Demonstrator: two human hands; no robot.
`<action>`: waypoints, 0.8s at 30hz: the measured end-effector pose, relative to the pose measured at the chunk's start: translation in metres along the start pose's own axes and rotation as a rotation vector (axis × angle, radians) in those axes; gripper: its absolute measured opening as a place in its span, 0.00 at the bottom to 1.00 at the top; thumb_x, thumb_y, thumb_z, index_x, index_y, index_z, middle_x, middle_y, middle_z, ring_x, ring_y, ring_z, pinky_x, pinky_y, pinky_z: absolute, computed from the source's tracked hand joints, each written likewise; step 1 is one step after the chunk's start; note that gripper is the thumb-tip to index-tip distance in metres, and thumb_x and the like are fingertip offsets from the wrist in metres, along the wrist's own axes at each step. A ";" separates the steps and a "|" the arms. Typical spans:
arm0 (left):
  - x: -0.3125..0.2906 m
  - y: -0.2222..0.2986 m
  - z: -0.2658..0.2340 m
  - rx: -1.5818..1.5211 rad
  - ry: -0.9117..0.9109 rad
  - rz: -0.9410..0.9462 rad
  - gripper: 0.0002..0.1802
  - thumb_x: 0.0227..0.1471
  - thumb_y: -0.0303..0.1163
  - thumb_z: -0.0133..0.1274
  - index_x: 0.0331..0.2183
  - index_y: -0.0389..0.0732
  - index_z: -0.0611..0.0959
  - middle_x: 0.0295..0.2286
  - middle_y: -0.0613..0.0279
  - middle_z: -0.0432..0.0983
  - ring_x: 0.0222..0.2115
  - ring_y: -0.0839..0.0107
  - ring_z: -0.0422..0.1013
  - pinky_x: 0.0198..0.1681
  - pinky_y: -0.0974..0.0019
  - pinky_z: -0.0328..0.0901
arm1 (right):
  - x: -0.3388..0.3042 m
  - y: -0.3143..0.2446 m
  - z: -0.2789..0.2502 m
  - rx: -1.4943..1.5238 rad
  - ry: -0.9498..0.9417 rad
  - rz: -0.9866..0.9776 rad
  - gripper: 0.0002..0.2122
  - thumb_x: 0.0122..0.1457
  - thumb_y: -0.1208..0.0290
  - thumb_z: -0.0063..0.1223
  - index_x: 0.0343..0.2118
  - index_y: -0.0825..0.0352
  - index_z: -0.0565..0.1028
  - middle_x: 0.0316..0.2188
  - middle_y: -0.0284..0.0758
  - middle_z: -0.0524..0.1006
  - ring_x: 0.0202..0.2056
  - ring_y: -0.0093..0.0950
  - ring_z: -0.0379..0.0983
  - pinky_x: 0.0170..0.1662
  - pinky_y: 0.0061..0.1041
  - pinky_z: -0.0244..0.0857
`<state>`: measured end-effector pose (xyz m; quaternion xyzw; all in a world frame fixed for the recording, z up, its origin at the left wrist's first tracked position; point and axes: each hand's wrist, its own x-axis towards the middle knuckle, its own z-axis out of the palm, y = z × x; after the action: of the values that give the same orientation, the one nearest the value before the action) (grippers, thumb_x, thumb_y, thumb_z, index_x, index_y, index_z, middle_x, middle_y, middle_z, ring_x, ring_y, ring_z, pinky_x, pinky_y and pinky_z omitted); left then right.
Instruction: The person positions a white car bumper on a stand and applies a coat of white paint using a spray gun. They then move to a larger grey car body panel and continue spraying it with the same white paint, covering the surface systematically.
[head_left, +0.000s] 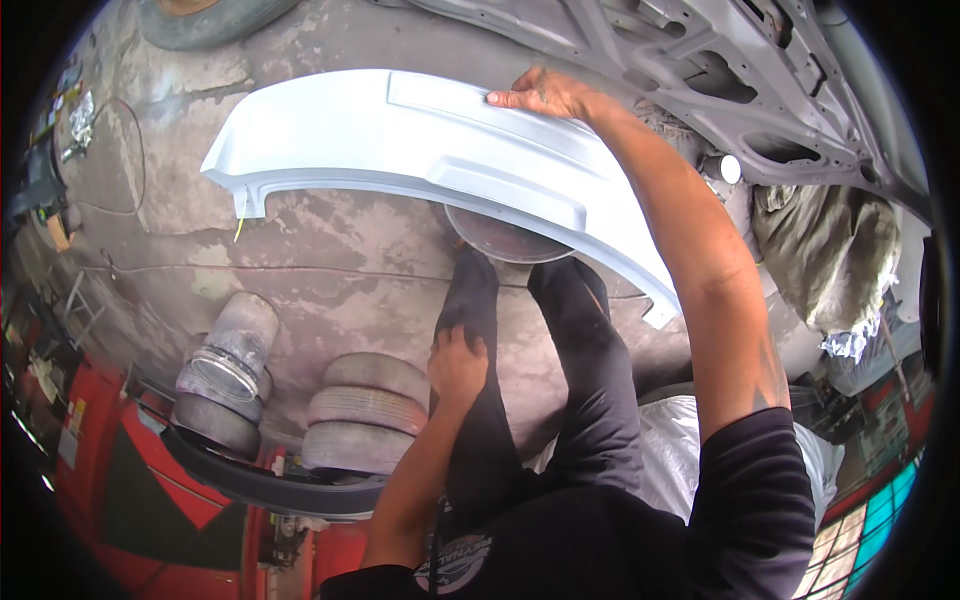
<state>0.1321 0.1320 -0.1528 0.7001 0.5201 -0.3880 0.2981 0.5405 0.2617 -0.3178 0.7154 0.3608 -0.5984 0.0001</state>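
A silver-white car bumper (330, 130) stretches across the space ahead of me in a long curve. It rests over a round, pale object (515, 240) that shows only in part beneath its lower edge. My right hand (545, 95) grips the bumper's upper edge, thumb lying on its face and the other fingers mostly hidden behind. My left hand (458, 365) holds nothing and lies on my dark-trousered left leg, fingers slightly bent and apart. From the bumper's left end hangs a thin yellow-green strip (239, 230).
Stacked tires (365, 410) and a dusty bucket (245, 335) stand at lower left, by a dark curved car part (270, 490) and a red car (170, 450). A bare metal car panel (720, 85) fills the upper right, above a draped cloth (830, 250). Another tire (215, 25) lies at the top.
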 end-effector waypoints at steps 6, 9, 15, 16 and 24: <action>-0.001 0.002 -0.002 0.003 -0.020 -0.015 0.25 0.55 0.44 0.57 0.51 0.40 0.80 0.47 0.51 0.76 0.46 0.50 0.74 0.50 0.52 0.70 | -0.013 -0.003 0.000 0.007 0.070 -0.063 0.47 0.44 0.28 0.60 0.54 0.72 0.76 0.51 0.55 0.76 0.58 0.53 0.68 0.64 0.50 0.60; -0.001 0.003 -0.001 -0.003 -0.020 -0.021 0.25 0.55 0.44 0.57 0.51 0.40 0.80 0.47 0.51 0.76 0.47 0.50 0.74 0.50 0.52 0.70 | -0.017 -0.005 -0.013 -0.029 -0.068 -0.067 0.43 0.43 0.38 0.64 0.58 0.65 0.73 0.60 0.47 0.70 0.63 0.48 0.63 0.63 0.48 0.61; 0.000 0.004 -0.002 -0.014 -0.022 -0.027 0.25 0.55 0.44 0.57 0.51 0.40 0.80 0.47 0.52 0.76 0.47 0.51 0.74 0.51 0.52 0.69 | -0.023 -0.004 -0.015 -0.080 -0.161 -0.168 0.38 0.41 0.51 0.62 0.57 0.70 0.74 0.52 0.51 0.77 0.51 0.45 0.74 0.54 0.42 0.67; 0.000 0.003 -0.002 -0.007 -0.022 -0.026 0.25 0.55 0.44 0.57 0.51 0.41 0.80 0.47 0.52 0.76 0.47 0.51 0.73 0.51 0.52 0.69 | -0.025 -0.002 -0.012 -0.076 -0.107 -0.181 0.38 0.41 0.52 0.61 0.56 0.71 0.74 0.52 0.51 0.77 0.51 0.46 0.74 0.54 0.42 0.67; -0.003 0.005 -0.005 0.003 -0.051 -0.042 0.26 0.55 0.45 0.57 0.51 0.41 0.80 0.48 0.53 0.76 0.49 0.52 0.73 0.51 0.53 0.69 | -0.043 -0.010 -0.012 -0.057 -0.145 -0.100 0.42 0.36 0.63 0.59 0.63 0.62 0.69 0.59 0.45 0.73 0.60 0.43 0.67 0.61 0.42 0.63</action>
<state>0.1376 0.1337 -0.1474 0.6792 0.5266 -0.4127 0.3019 0.5450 0.2523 -0.2732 0.6511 0.4121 -0.6371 0.0166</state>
